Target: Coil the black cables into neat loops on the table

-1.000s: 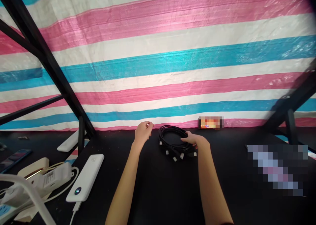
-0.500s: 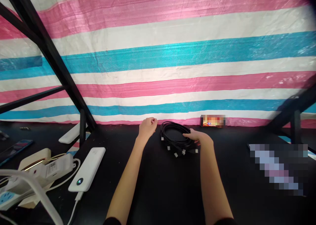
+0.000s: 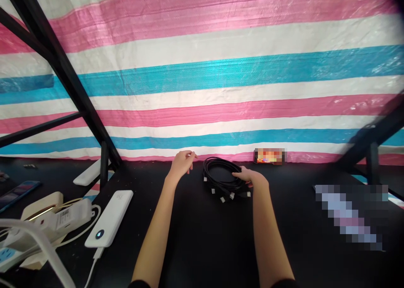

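Observation:
A coiled bundle of black cables [image 3: 221,182] lies on the black tabletop in front of me. Several pale, square-ended plugs stick out along its near side. My right hand [image 3: 251,177] grips the coil's right edge, with the thumb over the loops and the other fingers partly hidden. To the left of the bundle, my left hand [image 3: 183,164] hovers bent at the wrist, its fingers loosely apart. Nothing shows in it, and a gap separates it from the cables.
A white power bank [image 3: 110,216] with a cable plugged in lies left, beside a white power strip [image 3: 67,216]. A small lit screen [image 3: 269,156] stands at the back against the striped sheet [image 3: 221,77]. Black frame bars [image 3: 75,86] rise at the left; a blurred-out object [image 3: 350,216] lies right.
My left hand has shifted slightly left, farther from the cables, and its fingers have loosened. My right hand stays on the coil. The whole view has moved slightly.

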A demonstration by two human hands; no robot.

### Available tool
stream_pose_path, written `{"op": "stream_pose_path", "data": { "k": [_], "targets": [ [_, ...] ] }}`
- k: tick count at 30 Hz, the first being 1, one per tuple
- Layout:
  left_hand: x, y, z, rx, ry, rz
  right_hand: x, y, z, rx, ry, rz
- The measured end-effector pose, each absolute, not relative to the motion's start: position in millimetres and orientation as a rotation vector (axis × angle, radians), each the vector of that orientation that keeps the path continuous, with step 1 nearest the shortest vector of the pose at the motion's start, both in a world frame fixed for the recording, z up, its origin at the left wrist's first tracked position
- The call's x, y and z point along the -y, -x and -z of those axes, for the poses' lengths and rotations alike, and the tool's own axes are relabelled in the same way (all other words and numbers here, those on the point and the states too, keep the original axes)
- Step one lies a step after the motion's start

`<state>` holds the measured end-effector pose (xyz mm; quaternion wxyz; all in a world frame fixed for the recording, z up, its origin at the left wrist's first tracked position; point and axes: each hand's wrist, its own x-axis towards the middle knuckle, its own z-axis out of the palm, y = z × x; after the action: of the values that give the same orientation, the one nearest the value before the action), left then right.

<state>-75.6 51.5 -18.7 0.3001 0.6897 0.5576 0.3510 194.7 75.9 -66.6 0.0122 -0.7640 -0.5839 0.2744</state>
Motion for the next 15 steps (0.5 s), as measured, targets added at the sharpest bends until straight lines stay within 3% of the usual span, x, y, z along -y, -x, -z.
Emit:
{"op": "stream_pose_path", "data": {
  "k": [8,15],
  "targets": [
    [-54.8,82.4,20.1,-1.411,-1.775,-0.984,-73.6,-187.4,58.8,1.689,2.449,-1.069],
    [-55.1,68.7,33.0,-1.528,-1.818,-0.508,-65.0,-204.8,51.8,1.63,2.286,-1.266]
  ]
}}
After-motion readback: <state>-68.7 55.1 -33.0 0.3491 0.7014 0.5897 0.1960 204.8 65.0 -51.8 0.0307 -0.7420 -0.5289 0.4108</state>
